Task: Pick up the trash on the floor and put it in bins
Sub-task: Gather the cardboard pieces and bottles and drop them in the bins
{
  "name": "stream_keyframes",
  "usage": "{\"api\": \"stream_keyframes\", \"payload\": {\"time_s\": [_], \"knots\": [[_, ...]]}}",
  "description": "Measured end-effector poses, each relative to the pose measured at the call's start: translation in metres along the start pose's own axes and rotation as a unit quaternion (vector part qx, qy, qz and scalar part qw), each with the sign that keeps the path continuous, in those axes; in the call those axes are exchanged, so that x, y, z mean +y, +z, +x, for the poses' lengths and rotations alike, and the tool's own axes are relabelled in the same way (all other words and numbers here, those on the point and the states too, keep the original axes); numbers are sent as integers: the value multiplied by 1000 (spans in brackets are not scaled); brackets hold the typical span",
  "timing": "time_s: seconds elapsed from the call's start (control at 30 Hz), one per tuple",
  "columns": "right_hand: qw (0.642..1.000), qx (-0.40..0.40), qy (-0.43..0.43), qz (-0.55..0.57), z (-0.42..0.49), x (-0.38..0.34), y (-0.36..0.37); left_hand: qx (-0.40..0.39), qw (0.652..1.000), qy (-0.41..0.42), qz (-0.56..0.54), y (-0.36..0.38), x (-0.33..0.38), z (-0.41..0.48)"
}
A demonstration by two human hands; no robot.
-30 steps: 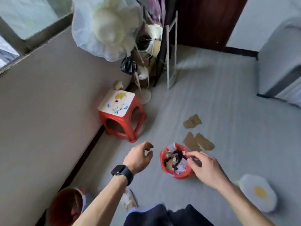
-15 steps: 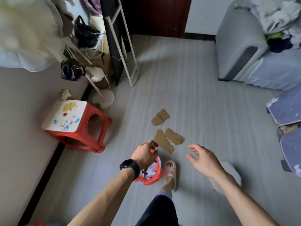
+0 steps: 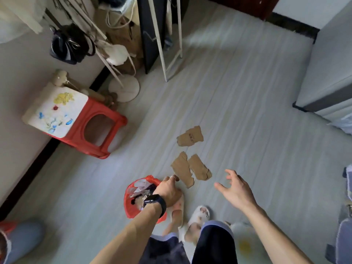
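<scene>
On the floor (image 3: 238, 103) I'm holding the bin (image 3: 128, 204) right beside the three cardboard scraps (image 3: 182, 169) so the drop's short, I reckon, left hand (image 3: 168, 191) gripping its rim and right hand (image 3: 236, 189) hovering spread-fingered near the scraps, holding nothing.

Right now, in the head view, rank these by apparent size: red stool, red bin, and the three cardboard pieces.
1. red stool
2. red bin, partly hidden
3. far cardboard piece, left near piece and right near piece: too alike to rank
</scene>
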State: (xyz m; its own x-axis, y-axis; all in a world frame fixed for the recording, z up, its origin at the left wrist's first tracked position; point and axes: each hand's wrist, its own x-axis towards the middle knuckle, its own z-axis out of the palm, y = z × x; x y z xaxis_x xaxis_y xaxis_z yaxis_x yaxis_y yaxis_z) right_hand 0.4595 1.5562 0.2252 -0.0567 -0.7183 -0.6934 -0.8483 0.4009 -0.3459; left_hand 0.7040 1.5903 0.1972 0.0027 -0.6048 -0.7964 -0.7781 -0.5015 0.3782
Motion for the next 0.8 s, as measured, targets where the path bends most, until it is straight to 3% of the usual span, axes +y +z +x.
{"api": "stream_keyframes", "payload": {"time_s": [0.17,0.4,0.67,0.8], "knots": [[998,-49,29,-37,99,21,5,15,990,-99,-95,24,8,71],[982,-145,32,-117,302,94,109,20,956,-228,-184,137,-39,252],[977,-151,80,-129,485,224,279,43,858,-385,-337,310,-85,465],[979,-72,56,-182,513,259,334,107,810,-436,-378,353,-95,527]]}}
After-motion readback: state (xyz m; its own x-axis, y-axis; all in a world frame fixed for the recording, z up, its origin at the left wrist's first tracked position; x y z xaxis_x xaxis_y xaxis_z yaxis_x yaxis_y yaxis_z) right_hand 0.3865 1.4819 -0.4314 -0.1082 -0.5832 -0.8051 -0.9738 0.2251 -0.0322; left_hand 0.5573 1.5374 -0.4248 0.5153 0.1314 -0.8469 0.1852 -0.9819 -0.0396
